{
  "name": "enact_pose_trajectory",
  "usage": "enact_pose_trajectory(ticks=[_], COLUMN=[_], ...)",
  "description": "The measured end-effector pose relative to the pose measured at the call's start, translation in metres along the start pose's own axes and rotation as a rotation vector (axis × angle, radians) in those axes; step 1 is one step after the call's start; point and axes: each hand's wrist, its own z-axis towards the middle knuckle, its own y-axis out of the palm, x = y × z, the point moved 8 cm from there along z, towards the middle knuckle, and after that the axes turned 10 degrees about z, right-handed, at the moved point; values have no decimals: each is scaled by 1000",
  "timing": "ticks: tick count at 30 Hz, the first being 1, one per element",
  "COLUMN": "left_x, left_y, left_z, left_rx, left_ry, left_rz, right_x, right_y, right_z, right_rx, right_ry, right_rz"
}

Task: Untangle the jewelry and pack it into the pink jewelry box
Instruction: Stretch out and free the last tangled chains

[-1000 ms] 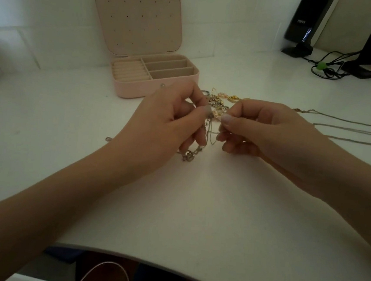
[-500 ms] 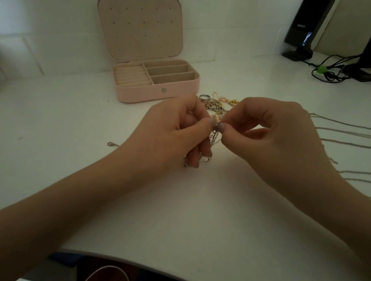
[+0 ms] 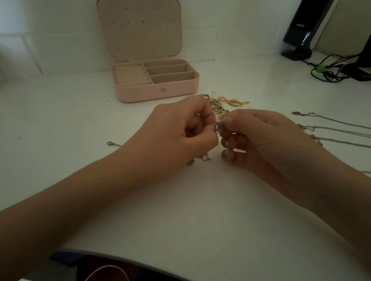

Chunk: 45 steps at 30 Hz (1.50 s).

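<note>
Just in front of the pink jewelry box [image 3: 156, 85], both hands [image 3: 176, 130] [image 3: 268, 139] have closed together, pinching the tangled jewelry [image 3: 218, 123], still unpicked.

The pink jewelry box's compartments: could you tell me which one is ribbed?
The left compartment, lined with ridged ring rolls; the three long compartments beside it are plain troughs.

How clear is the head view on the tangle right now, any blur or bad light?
Head view: dim; tangled jewelry between left hand and right hand is blurred, links indistinct; pink jewelry box reads sharper; straight edges bow from wide-angle distortion.
</note>
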Motion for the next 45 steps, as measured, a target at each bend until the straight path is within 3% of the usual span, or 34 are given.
enact_pose_trajectory(ticks=[4, 7, 10, 13, 17, 23, 25, 29, 32, 35, 38, 42, 45], left_x=[1, -1, -1, 0, -2, -1, 0, -2, -1, 0, 2, 4, 5], left_y=[-1, -1, -6, -7, -8, -7, -7, -12, -14, -11, -14, -20, -23], left_z=[-2, -4, -2, -1, -1, 0, 0, 0, -1, -2, -5, -6, -4], left_rx=[12, 26, 56, 73, 79, 80, 87, 125, 127, 128, 163, 218, 248], left_ry=[43, 46, 35, 44, 24, 7, 5, 18, -8, -50, -103, -121, -66], left_rz=[98, 91, 40, 43, 29, 77, 151, 192, 159, 255, 458, 554, 494], right_x=[6, -4, -14, -24, -30, -30, -20, 7, 13, 14, 4, -5, -7], right_y=[7, 2, -11, -1, 3, 5, 5, 13, 21, 17, 11, 12, 14], right_z=[3, 5, 3, -4, -8, -7, -2, 0, -4, 1, 3, 1, 3], right_rx=[-95, -82, 17, -27, -22, 22, -4, -210, -393, -346, -262, -298, -315], right_ry=[136, 120, -19, -235, -375, -423, -287, 152, 295, 241, 53, -55, -83], right_rz=[187, 280, 20, -340, -413, -673, -571, 96, 202, 76, -153, -111, -15])
